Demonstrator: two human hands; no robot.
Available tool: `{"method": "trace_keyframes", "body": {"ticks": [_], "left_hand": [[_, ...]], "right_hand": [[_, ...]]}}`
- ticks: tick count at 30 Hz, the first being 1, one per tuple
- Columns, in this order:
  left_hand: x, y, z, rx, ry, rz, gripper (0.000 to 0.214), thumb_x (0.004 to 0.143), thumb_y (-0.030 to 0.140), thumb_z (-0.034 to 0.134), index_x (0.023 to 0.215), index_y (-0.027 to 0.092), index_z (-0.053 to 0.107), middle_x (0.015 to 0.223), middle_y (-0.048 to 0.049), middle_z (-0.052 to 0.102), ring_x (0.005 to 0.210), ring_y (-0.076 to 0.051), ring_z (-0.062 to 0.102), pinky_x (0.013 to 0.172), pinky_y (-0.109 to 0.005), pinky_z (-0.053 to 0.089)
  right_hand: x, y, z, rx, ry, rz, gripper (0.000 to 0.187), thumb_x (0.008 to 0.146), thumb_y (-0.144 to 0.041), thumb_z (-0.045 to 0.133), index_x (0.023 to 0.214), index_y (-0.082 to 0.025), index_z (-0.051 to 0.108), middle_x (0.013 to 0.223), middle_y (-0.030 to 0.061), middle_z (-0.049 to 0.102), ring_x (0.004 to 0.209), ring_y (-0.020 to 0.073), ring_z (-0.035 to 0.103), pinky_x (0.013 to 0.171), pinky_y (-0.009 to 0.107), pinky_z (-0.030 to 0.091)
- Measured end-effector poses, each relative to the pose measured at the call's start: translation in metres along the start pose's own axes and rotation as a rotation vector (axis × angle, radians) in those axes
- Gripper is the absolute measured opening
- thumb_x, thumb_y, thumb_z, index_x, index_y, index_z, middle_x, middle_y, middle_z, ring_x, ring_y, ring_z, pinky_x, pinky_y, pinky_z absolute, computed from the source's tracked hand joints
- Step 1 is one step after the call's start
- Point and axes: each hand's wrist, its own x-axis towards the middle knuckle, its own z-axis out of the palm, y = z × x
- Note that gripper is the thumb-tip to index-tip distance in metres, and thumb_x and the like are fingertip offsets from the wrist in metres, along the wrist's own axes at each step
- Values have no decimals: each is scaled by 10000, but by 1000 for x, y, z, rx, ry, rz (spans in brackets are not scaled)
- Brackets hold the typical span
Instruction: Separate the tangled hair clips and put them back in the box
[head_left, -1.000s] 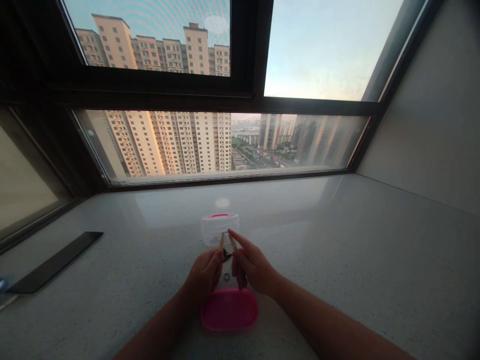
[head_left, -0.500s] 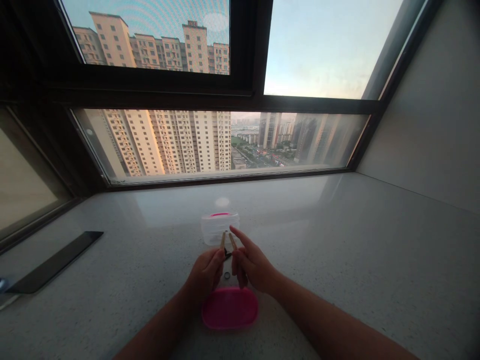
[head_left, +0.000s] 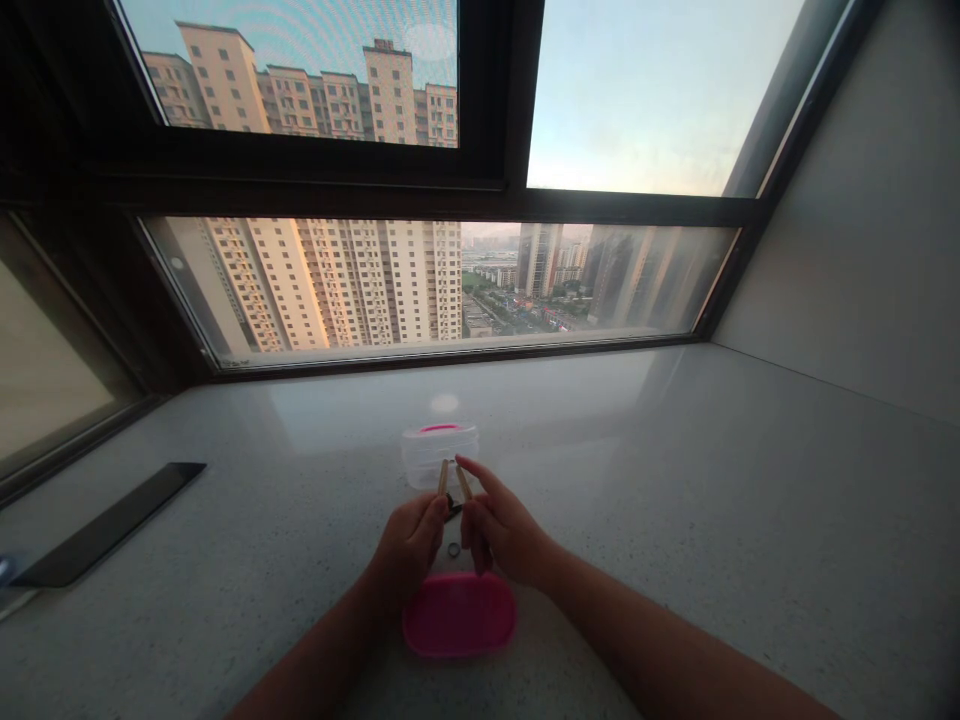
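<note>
Now the right hand's [head_left: 501, 521] forefinger [head_left: 472, 469] sits nearer its stick [head_left: 463, 482].

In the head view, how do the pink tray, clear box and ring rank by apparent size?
1. Pink tray
2. Clear box, partly hidden
3. Ring, by far the smallest

The tray sits nearer the camera than the box, so which is truly larger is unsure.

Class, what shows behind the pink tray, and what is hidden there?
Behind the pink tray lies a small ring; beyond it, a dark thing shows between the left hand and right hand, then a clear container. What the hands cover beneath them cannot be seen.
</note>
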Motion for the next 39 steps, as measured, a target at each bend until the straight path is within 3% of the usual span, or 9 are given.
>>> {"method": "trace_keyframes", "body": {"ticks": [21, 32, 39], "left_hand": [[1, -5, 0, -66, -17, -18, 382, 843, 497, 456, 648, 169, 448, 429, 90, 335, 369, -54, 262, 362, -171, 198], [-1, 0, 1, -81, -23, -17, 393, 837, 506, 442, 618, 179, 434, 404, 84, 355, 341, -61, 264, 344, -181, 206], [0, 0, 1, -74, -3, -21, 388, 828, 506, 458, 623, 177, 437, 400, 84, 351, 351, -58, 269, 346, -173, 196]], "right_hand": [[0, -5, 0, -39, -2, 10, 526, 903, -394, 421, 1392, -271, 272, 596, -54, 556, 327, 75, 510, 306, 153, 399], [-1, -3, 1, -10, 12, 32, 608, 900, -417, 417, 1436, -290, 160, 597, -64, 549, 322, 68, 490, 309, 155, 386], [-1, -4, 0, -57, -2, 25, 559, 898, -406, 421, 1410, -264, 250, 596, -57, 553, 327, 73, 499, 308, 159, 394]]}}
